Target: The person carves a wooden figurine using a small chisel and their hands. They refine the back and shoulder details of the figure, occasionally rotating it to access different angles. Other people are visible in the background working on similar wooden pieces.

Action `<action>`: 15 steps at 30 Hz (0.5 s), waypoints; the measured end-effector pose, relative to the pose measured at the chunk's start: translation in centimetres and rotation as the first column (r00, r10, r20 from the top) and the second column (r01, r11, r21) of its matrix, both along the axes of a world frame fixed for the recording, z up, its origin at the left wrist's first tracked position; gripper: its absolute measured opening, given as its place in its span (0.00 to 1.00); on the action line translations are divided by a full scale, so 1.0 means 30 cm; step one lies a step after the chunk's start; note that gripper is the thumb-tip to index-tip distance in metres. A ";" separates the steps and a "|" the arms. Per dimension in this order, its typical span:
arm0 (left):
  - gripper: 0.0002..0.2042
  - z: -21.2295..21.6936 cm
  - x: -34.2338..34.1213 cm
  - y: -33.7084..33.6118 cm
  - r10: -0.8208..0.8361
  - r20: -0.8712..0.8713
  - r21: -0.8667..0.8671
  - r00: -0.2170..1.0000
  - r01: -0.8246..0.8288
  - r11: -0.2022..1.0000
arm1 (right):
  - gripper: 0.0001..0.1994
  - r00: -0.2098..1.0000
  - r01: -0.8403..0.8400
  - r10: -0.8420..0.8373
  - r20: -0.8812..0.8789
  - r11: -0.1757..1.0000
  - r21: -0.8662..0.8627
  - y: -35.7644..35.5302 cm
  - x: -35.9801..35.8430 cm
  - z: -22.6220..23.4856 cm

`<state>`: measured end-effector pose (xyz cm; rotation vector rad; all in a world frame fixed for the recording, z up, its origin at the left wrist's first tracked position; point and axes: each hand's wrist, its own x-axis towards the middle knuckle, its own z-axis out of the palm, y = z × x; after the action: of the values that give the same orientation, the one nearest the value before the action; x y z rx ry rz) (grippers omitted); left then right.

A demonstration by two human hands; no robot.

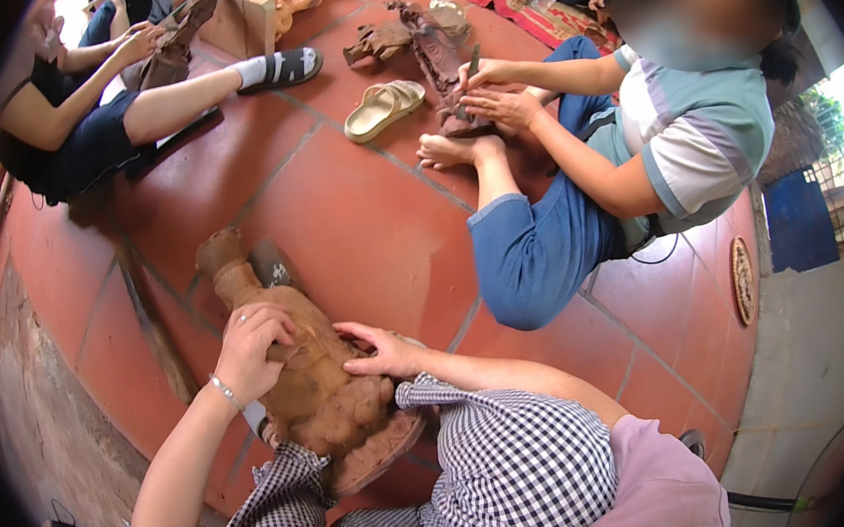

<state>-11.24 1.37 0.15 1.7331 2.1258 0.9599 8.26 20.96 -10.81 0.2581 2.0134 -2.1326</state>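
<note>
Here, a brown clay figure (318,393) lies on the red tile floor (359,229) between the person's checked knees. The left hand (254,348) is curled, fingers pressed to its top (holding something? I cannot tell). The right hand (381,349) rests flat, fingers together, against its side.

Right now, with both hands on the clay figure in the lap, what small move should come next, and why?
Probably a short stroke of the left hand along the upper side of the clay figure. Its fingers are curled there, while the right hand rests flat on the other side, steadying it.
</note>
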 end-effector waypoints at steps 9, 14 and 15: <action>0.15 0.003 -0.011 0.008 -0.031 0.044 0.006 0.999 0.031 1.000 | 0.41 0.996 -0.001 0.004 0.088 0.999 -0.040 0.002 0.015 0.044; 0.15 -0.021 0.008 0.014 0.005 0.008 0.031 1.000 -0.005 0.999 | 0.42 0.999 -0.001 0.003 0.042 0.998 -0.056 0.002 0.005 0.023; 0.15 -0.027 0.017 0.039 -0.016 0.010 0.003 1.000 0.016 1.000 | 0.42 0.999 0.008 -0.005 0.036 0.998 -0.069 0.005 0.006 0.014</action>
<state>-10.74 2.53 -0.65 1.7397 2.1025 0.9656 8.46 21.11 -10.38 0.2901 1.9176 -2.1815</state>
